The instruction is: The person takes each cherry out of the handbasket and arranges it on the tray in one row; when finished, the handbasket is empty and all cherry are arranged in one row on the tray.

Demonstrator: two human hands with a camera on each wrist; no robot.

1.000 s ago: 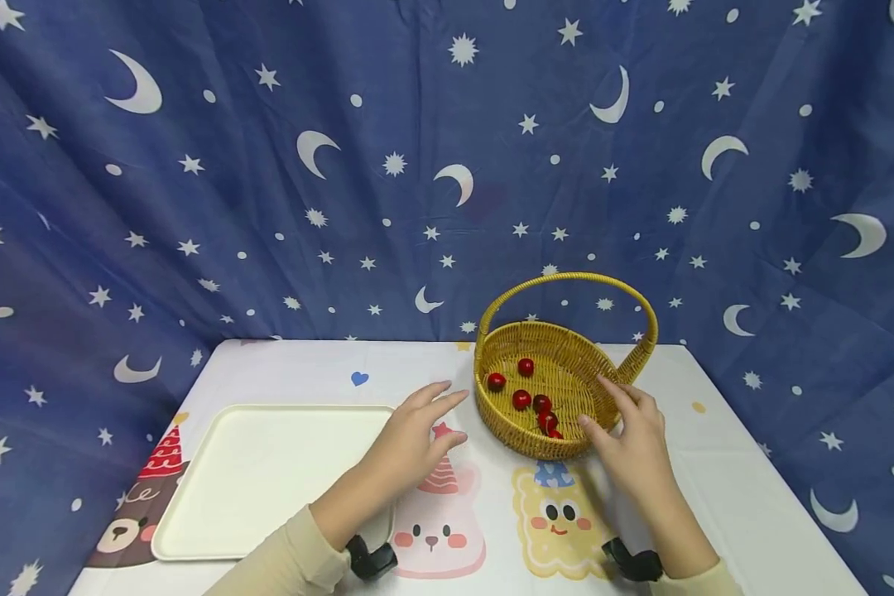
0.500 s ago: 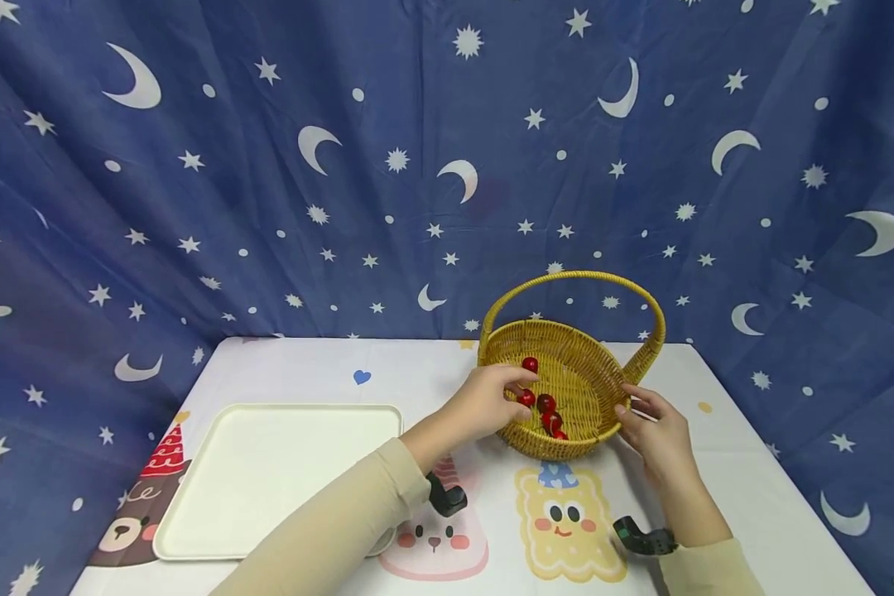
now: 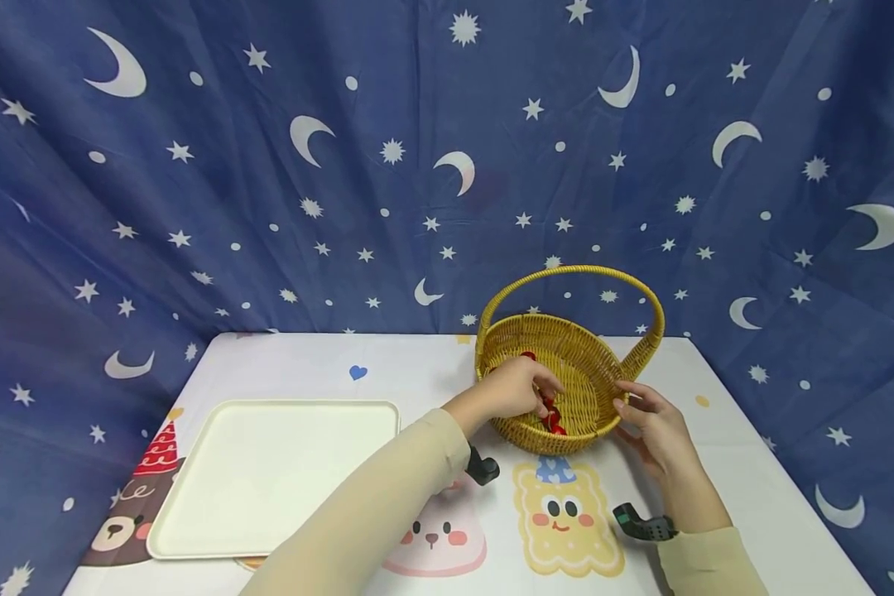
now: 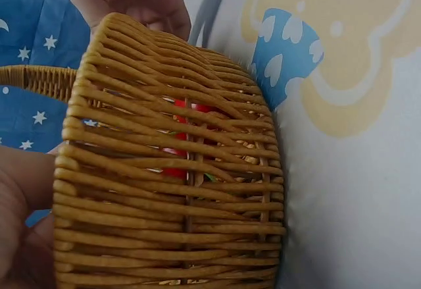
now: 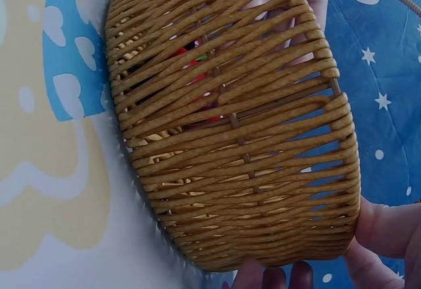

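Note:
A round wicker basket (image 3: 540,437) with a tall arched handle stands upright on the table's right half. Inside it lie red cherries (image 3: 555,420), partly covered by my left hand (image 3: 516,387). That hand reaches over the near left rim, its thumb and fingers apart beside the cherries. My right hand (image 3: 659,426) holds the basket's right rim, thumb at the inner edge and fingers against the outside. Through the weave, the left wrist view shows red cherries (image 4: 174,162). The right wrist view shows the woven wall (image 5: 237,151) filling most of the frame.
A cream rectangular tray (image 3: 283,463) lies on the left half of the table, partly behind my left sleeve (image 3: 387,505). The white tablecloth (image 3: 298,364) has printed cartoon figures. A blue curtain (image 3: 387,281) with moons and stars hangs behind the table.
My left hand has moved right, from beside the basket to inside it among the cherries. My right hand has shifted slightly outward and taken hold of the right rim.

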